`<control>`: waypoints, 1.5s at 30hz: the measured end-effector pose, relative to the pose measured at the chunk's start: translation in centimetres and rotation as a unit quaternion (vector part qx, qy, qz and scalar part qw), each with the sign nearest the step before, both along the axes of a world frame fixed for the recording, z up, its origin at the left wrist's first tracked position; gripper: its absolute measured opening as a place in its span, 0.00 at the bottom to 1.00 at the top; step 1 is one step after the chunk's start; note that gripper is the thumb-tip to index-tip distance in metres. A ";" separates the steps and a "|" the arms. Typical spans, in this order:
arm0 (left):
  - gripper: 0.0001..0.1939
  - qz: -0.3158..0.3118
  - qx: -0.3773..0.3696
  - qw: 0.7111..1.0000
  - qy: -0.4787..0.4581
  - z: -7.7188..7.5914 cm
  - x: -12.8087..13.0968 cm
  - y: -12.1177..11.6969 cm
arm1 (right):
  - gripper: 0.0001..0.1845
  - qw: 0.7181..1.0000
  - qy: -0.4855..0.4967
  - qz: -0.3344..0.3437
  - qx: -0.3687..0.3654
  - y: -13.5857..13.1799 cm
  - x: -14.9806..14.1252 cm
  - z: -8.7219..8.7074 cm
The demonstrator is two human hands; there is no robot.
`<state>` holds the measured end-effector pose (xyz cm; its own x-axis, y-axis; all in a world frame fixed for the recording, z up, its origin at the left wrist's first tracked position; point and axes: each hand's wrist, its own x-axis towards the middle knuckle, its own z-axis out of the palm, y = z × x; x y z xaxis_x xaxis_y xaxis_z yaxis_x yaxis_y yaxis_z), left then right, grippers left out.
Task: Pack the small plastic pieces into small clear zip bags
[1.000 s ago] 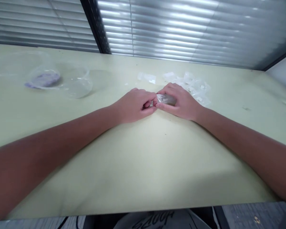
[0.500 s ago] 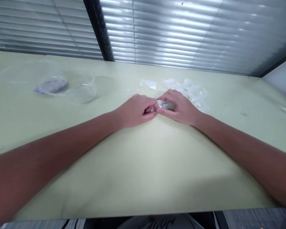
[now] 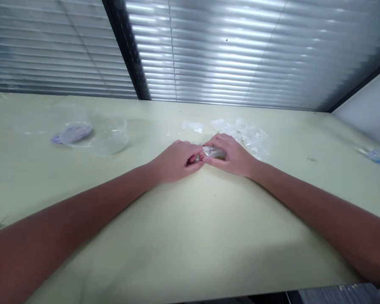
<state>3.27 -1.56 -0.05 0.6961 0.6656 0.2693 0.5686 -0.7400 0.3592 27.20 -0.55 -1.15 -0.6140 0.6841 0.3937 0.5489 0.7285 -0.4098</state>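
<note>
Between my hands, low over the pale table (image 3: 183, 236), is a small shiny piece of clear plastic (image 3: 213, 152), perhaps a bag or a wrapper; its exact kind cannot be made out. My right hand (image 3: 232, 157) curves around it, thumb in front and fingers behind. At its left end my left hand (image 3: 179, 161) is closed, fingertips pinched together against the plastic and touching the right fingertips. Much of the plastic is hidden by the fingers. Just behind my right hand lies a pile of crumpled clear and white scraps (image 3: 250, 134), with a flat scrap (image 3: 191, 126) left of it.
Several clear round plastic containers (image 3: 110, 141) stand at the back left, with something purple (image 3: 73, 133) in or behind one. A clear item with blue (image 3: 379, 157) lies at the far right edge. Window blinds (image 3: 215, 55) rise behind the table.
The view has tipped upward, so the table and hands appear lower in the picture. Both hands keep the same hold on the clear plastic, with hardly any visible movement of the fingers.
</note>
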 end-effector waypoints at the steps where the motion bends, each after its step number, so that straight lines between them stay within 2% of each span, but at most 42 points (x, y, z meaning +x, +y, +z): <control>1: 0.10 0.000 0.000 1.000 0.000 0.0 0.0 0.0 | 0.15 1.000 0.000 0.001 -0.001 0.0 0.0 0.0; 45: 0.11 0.007 -0.024 1.000 0.005 0.0 -0.3 0.0 | 0.14 1.000 0.011 -0.004 -0.009 -0.1 -0.2 -0.1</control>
